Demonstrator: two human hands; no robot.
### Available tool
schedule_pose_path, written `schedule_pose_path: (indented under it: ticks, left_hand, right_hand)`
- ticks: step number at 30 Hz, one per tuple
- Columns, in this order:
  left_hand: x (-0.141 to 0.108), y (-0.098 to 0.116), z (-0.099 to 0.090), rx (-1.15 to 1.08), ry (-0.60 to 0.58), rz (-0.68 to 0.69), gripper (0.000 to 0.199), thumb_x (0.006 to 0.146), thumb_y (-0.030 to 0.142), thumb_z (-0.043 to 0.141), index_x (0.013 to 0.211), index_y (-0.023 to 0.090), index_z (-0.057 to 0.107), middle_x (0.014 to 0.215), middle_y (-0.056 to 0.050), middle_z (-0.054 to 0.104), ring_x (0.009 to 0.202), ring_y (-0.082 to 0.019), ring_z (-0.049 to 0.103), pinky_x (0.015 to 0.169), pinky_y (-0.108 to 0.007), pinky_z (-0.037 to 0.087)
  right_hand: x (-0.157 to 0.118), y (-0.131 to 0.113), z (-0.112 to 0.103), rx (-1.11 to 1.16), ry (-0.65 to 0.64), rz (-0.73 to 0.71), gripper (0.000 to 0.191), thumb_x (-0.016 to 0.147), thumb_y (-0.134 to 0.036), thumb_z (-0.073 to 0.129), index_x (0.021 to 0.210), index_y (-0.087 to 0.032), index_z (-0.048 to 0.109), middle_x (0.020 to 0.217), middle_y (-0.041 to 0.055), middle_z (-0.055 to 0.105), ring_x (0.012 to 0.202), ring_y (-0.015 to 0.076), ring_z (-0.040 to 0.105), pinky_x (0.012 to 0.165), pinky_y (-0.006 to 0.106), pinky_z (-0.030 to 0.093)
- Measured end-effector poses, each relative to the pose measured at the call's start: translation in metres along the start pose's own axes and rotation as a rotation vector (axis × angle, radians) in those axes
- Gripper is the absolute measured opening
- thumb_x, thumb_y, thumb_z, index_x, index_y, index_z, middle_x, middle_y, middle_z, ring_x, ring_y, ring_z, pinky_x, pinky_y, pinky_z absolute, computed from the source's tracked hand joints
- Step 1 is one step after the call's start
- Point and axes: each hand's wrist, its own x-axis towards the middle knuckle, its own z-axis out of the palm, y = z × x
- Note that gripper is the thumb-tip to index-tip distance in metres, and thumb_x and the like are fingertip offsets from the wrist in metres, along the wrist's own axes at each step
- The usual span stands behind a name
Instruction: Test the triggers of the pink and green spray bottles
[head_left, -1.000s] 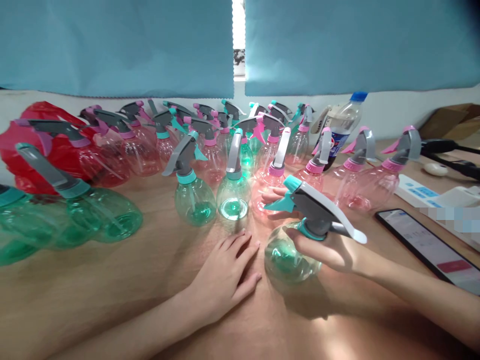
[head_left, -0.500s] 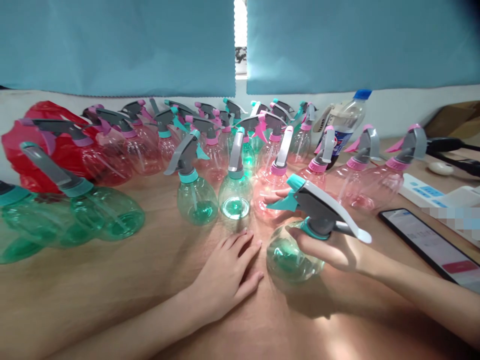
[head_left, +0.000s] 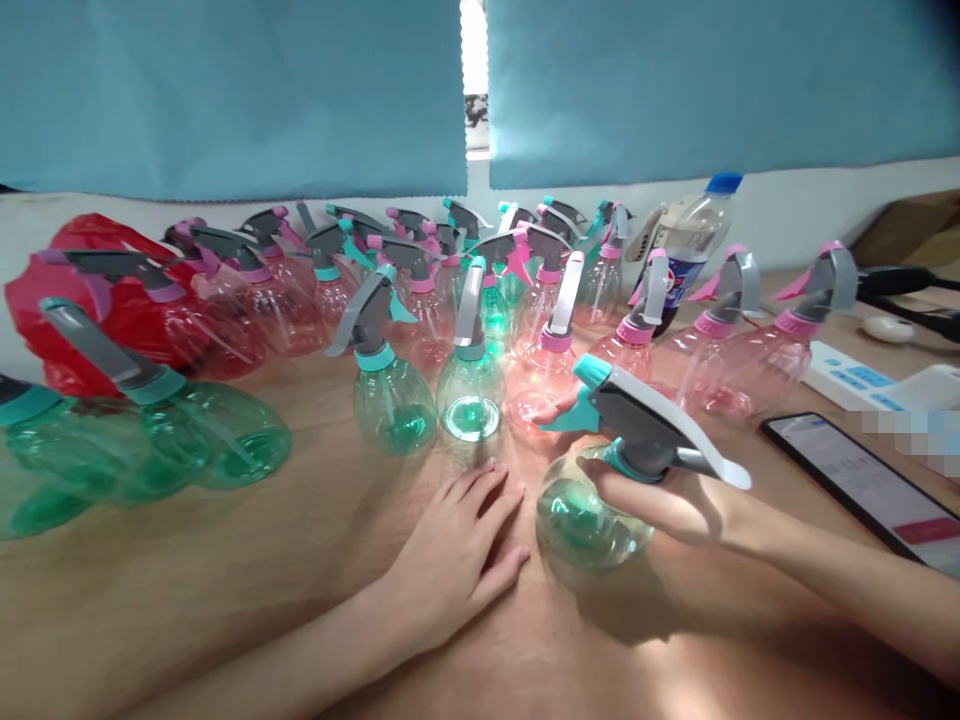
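Note:
My right hand (head_left: 675, 505) is wrapped around the neck of a green spray bottle (head_left: 581, 520) with a grey and turquoise trigger head. The bottle leans a little, and its far side and some of my fingers are hidden. Flat on the table (head_left: 360, 620) lies my left hand (head_left: 457, 550), fingers stretched out and holding nothing. Just beyond it stand two green spray bottles (head_left: 470, 395) (head_left: 394, 405). A pink spray bottle (head_left: 534, 385) is right behind the held one.
Several pink and green spray bottles crowd the back, with a red plastic bag (head_left: 97, 330) at left. Green bottles (head_left: 240, 440) stand near left. On the right are a phone (head_left: 862, 480), a white power strip (head_left: 840, 375) and a blue-capped drink bottle (head_left: 701, 225).
Almost nothing differs. The view has shifted very slightly, and the held spray bottle appears a touch lower and further right. My left hand stays flat on the table.

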Motion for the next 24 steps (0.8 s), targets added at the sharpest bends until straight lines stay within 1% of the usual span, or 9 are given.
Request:
schedule_pose_path:
  ticks: [2, 5, 9, 12, 15, 17, 19, 22, 24]
  left_hand:
    - [0.0, 0.0, 0.0, 0.002, 0.004, 0.004, 0.048, 0.095, 0.036, 0.05, 0.135, 0.011, 0.049, 0.14, -0.02, 0.049, 0.126, -0.035, 0.048, 0.1, -0.055, 0.045]
    - [0.001, 0.0, 0.0, 0.009, 0.003, 0.009, 0.048, 0.094, 0.035, 0.051, 0.135, 0.011, 0.049, 0.14, -0.02, 0.049, 0.126, -0.036, 0.048, 0.1, -0.055, 0.045]
    - [0.001, 0.0, 0.0, 0.01, 0.005, 0.013, 0.048, 0.094, 0.036, 0.051, 0.135, 0.011, 0.049, 0.14, -0.02, 0.05, 0.125, -0.035, 0.048, 0.1, -0.055, 0.045]
    - [0.001, 0.0, -0.001, 0.001, 0.013, 0.009, 0.047, 0.094, 0.036, 0.051, 0.135, 0.012, 0.049, 0.14, -0.019, 0.05, 0.126, -0.035, 0.048, 0.101, -0.055, 0.045]
    - [0.001, 0.0, 0.0, -0.01, 0.015, 0.003, 0.046, 0.094, 0.036, 0.051, 0.134, 0.013, 0.05, 0.139, -0.019, 0.05, 0.126, -0.034, 0.048, 0.102, -0.054, 0.044]
    - [0.002, 0.0, 0.0, -0.011, 0.016, 0.005, 0.046, 0.094, 0.036, 0.051, 0.134, 0.012, 0.05, 0.139, -0.019, 0.05, 0.126, -0.034, 0.048, 0.102, -0.054, 0.044]
    - [0.002, 0.0, 0.0, -0.009, 0.018, 0.009, 0.046, 0.094, 0.035, 0.051, 0.134, 0.012, 0.049, 0.139, -0.019, 0.051, 0.126, -0.034, 0.048, 0.102, -0.054, 0.043]
    - [0.002, 0.001, 0.0, -0.005, 0.007, 0.008, 0.047, 0.094, 0.036, 0.05, 0.135, 0.013, 0.048, 0.14, -0.019, 0.05, 0.127, -0.034, 0.047, 0.103, -0.054, 0.043]
    - [0.002, 0.002, -0.001, -0.003, -0.003, 0.004, 0.048, 0.095, 0.036, 0.05, 0.136, 0.012, 0.048, 0.141, -0.019, 0.049, 0.128, -0.034, 0.046, 0.103, -0.055, 0.043]
  right_hand:
    - [0.0, -0.001, 0.0, 0.001, -0.034, 0.0, 0.016, 0.073, -0.024, 0.049, 0.057, -0.025, 0.048, 0.052, -0.0025, 0.053, 0.047, 0.0173, 0.054, 0.046, 0.03, 0.051]
    - [-0.001, 0.001, -0.001, -0.056, -0.043, 0.019, 0.016, 0.073, -0.025, 0.046, 0.057, -0.024, 0.048, 0.052, -0.0028, 0.053, 0.047, 0.0163, 0.052, 0.043, 0.029, 0.046]
    - [-0.002, 0.0, -0.002, -0.094, -0.096, 0.06, 0.023, 0.073, -0.026, 0.042, 0.051, -0.024, 0.035, 0.044, -0.0052, 0.038, 0.037, 0.0121, 0.039, 0.035, 0.025, 0.034]
    - [-0.001, -0.005, -0.002, -0.102, -0.081, 0.05, 0.021, 0.071, -0.026, 0.041, 0.051, -0.025, 0.032, 0.044, -0.0045, 0.035, 0.038, 0.0126, 0.035, 0.034, 0.026, 0.031]
    - [0.001, -0.01, -0.001, -0.102, -0.05, 0.053, 0.021, 0.071, -0.026, 0.043, 0.052, -0.026, 0.035, 0.045, -0.0032, 0.039, 0.039, 0.0138, 0.038, 0.035, 0.027, 0.034]
    - [0.001, -0.009, 0.0, -0.1, -0.022, 0.026, 0.017, 0.07, -0.025, 0.045, 0.053, -0.025, 0.04, 0.046, -0.0027, 0.043, 0.04, 0.0149, 0.042, 0.037, 0.028, 0.038]
    - [0.0, -0.006, 0.001, -0.083, -0.005, -0.011, 0.01, 0.068, -0.023, 0.046, 0.06, -0.025, 0.051, 0.054, -0.0012, 0.052, 0.046, 0.0176, 0.051, 0.044, 0.03, 0.046]
    - [-0.003, 0.0, 0.001, -0.037, -0.012, -0.013, 0.014, 0.067, -0.019, 0.047, 0.069, -0.024, 0.059, 0.07, 0.0009, 0.064, 0.059, 0.021, 0.063, 0.058, 0.032, 0.056]
    - [-0.004, 0.002, 0.001, -0.048, 0.006, 0.012, 0.013, 0.067, -0.019, 0.049, 0.07, -0.025, 0.06, 0.072, 0.0017, 0.067, 0.059, 0.0225, 0.064, 0.057, 0.033, 0.057]
